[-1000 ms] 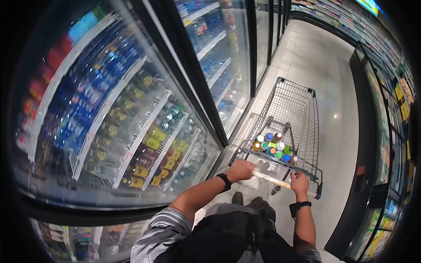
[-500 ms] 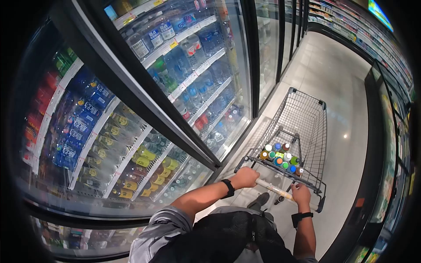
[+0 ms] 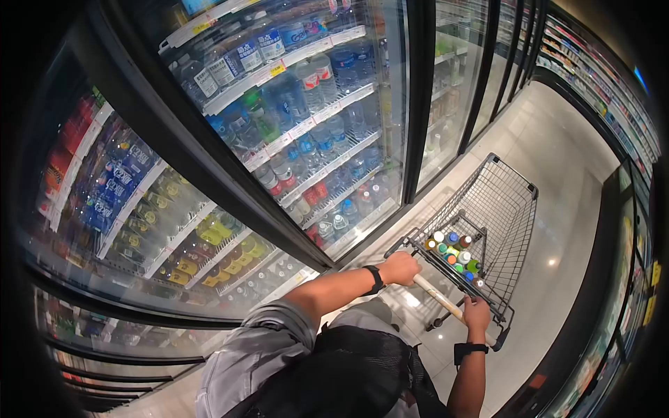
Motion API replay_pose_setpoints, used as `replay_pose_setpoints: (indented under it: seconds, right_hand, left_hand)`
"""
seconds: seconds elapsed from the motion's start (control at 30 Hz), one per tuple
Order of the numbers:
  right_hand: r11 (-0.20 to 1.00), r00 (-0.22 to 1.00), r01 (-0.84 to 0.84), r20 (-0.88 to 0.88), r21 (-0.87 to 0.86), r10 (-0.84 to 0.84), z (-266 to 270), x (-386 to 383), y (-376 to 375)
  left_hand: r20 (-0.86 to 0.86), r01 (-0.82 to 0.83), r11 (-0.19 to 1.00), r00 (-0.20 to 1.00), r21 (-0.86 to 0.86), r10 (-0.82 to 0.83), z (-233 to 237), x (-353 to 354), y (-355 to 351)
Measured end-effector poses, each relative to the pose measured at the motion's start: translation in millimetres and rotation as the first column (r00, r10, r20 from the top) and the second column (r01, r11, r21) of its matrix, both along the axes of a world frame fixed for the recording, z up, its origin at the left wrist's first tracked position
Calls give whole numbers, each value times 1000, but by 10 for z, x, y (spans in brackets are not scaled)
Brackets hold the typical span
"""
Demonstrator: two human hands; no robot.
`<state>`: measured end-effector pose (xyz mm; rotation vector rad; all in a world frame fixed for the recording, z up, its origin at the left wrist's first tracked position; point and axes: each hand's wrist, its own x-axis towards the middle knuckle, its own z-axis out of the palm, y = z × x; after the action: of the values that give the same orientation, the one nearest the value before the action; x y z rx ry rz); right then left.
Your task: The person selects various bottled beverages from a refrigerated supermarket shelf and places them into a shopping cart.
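Observation:
Both my hands are on the pale handle [image 3: 439, 298] of a wire shopping cart [image 3: 512, 209]. My left hand [image 3: 400, 268] wraps round the handle's left end, and my right hand [image 3: 477, 315] closes round it toward the right end. Inside the cart, close to the handle, several bottles [image 3: 454, 254] stand grouped together, their white, blue, green, orange and brown caps facing up. The front of the basket holds no bottles. Black bands circle both my wrists, and a black bag hangs against my front.
Glass-doored drink coolers [image 3: 306, 139] with shelves of bottles line the left side. A low dark display case [image 3: 606, 279] runs along the right. Pale floor tiles [image 3: 557, 244] stretch ahead between them, and stocked shelves [image 3: 592, 76] stand at the far end.
The view has turned a little, so the cart, my hands and the far shelves sit further right. My hands keep their hold on the handle.

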<state>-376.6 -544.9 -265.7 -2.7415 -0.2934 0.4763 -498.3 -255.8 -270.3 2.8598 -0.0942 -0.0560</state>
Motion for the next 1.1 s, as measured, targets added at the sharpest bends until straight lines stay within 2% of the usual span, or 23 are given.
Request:
replay_pose_setpoints:
  seconds: [0.27, 0.47, 0.57, 0.63, 0.77, 0.87, 0.93, 1.0, 1.1]
  right_hand:
    - [1000, 998, 5, 70, 2, -5, -116, 1200, 231]
    - [999, 997, 20, 71, -24, -18, -219, 1973, 387]
    - [998, 999, 53, 14, -24, -52, -210, 2406, 485]
    - [998, 997, 68, 39, -20, -67, -179, 2643, 542]
    - [995, 995, 94, 44, -21, -93, -303, 3124, 550]
    - [993, 992, 102, 80, -58, -97, -160, 3468, 685]
    - [994, 992, 102, 77, -50, -98, -206, 3607, 684]
    - [994, 992, 102, 73, -42, -99, -227, 3731, 686]
    - [997, 994, 74, 78, -31, -72, -236, 3880, 657]
  left_hand:
    - [5, 11, 999, 1000, 36, -11, -49, 1181, 258]
    - [-13, -15, 998, 1000, -68, 14, -1, 1931, 431]
    - [-41, -10, 997, 999, -71, 7, 26, 2352, 528]
    - [8, 13, 995, 1000, -100, -12, 24, 2589, 580]
    - [-8, 41, 995, 999, -86, -42, -111, 3071, 681]
    - [7, 39, 996, 999, -82, -39, -123, 3431, 739]
    - [-17, 28, 996, 999, -85, -30, -155, 3576, 740]
    - [47, 24, 993, 999, -114, -19, -166, 3652, 725]
    - [42, 25, 997, 999, -74, -22, -36, 3795, 751]
